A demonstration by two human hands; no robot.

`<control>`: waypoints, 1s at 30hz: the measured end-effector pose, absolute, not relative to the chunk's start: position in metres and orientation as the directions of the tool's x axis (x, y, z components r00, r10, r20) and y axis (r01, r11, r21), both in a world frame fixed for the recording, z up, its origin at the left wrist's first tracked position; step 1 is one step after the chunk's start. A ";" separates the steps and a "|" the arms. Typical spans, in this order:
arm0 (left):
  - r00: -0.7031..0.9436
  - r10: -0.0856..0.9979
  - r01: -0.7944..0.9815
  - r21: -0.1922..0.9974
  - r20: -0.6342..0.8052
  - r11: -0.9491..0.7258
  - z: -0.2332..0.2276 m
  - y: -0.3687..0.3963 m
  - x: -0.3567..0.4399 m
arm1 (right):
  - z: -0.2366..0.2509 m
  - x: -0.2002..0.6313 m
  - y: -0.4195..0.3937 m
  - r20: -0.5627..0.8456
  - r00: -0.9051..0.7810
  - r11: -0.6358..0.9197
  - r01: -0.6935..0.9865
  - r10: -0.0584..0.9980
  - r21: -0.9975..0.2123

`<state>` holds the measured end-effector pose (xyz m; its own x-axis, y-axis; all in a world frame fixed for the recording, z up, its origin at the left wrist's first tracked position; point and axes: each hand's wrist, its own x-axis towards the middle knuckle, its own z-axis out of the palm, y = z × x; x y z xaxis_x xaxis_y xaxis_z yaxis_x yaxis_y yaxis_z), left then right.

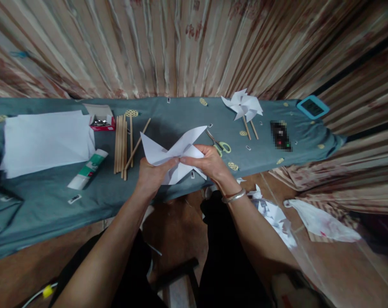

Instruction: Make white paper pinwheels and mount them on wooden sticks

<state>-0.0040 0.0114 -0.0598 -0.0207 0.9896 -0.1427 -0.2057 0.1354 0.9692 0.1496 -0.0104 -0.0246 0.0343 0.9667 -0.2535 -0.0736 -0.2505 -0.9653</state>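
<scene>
While both hands meet at the front edge of the table (pixel 36 201), a cut white sheet (pixel 176 152) is held up just above that edge, its pointed flaps spreading up and outward. Such a raised hold probably keeps the flaps free to bend toward the centre without dragging on the cloth. The left hand (pixel 153 173) is curled nearly closed, thumb and fingers pinching the sheet's middle from the left. The right hand (pixel 208 162) is likewise narrow, its fingertips pressing the same middle point from the right, a bangle (pixel 234 196) on its wrist.

Supplies lie on the table within arm's reach: sticks (pixel 121 145) left of the sheet, a glue tube (pixel 87 169) and a paper stack (pixel 46 141) further left, and a small red box (pixel 100 122) behind the stack's corner. Scissors (pixel 220 145) sit just right of the sheet. A finished pinwheel (pixel 243 107) lies further back and right, seemingly set out of the way.
</scene>
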 end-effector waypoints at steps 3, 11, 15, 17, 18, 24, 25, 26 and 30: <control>-0.015 0.991 -0.210 0.970 -0.132 0.126 -0.061 0.012 -0.003 | -0.026 0.152 -0.011 -0.240 0.032 -0.239 -0.050 0.970 -0.970; 0.004 0.989 -0.211 0.966 -0.151 0.148 -0.060 0.010 -0.002 | -0.029 0.154 -0.012 -0.239 0.022 -0.237 -0.058 0.971 -0.970; 0.023 0.986 -0.218 0.962 -0.163 0.164 -0.060 0.009 -0.004 | -0.030 0.154 -0.013 -0.235 0.020 -0.234 -0.037 0.972 -0.972; 0.030 0.983 -0.219 0.959 -0.179 0.181 -0.060 0.009 -0.004 | -0.030 0.154 -0.013 -0.232 0.022 -0.231 -0.032 0.972 -0.972; 0.031 0.982 -0.218 0.957 -0.188 0.190 -0.060 0.009 -0.005 | -0.031 0.154 -0.013 -0.233 0.022 -0.232 -0.037 0.972 -0.972; 0.047 0.977 -0.213 0.953 -0.210 0.215 -0.058 0.009 -0.006 | -0.031 0.153 -0.014 -0.259 0.008 -0.258 -0.065 0.966 -0.964; 0.047 0.977 -0.216 0.953 -0.209 0.215 -0.057 0.008 -0.006 | -0.031 0.153 -0.014 -0.267 0.008 -0.266 -0.064 0.964 -0.962; 0.050 0.976 -0.218 0.952 -0.210 0.216 -0.057 0.008 -0.006 | -0.031 0.153 -0.014 -0.276 0.006 -0.275 -0.064 0.961 -0.959; 0.064 0.973 -0.234 0.944 -0.223 0.232 -0.054 0.006 -0.006 | -0.031 0.153 -0.013 -0.302 -0.013 -0.302 -0.074 0.953 -0.950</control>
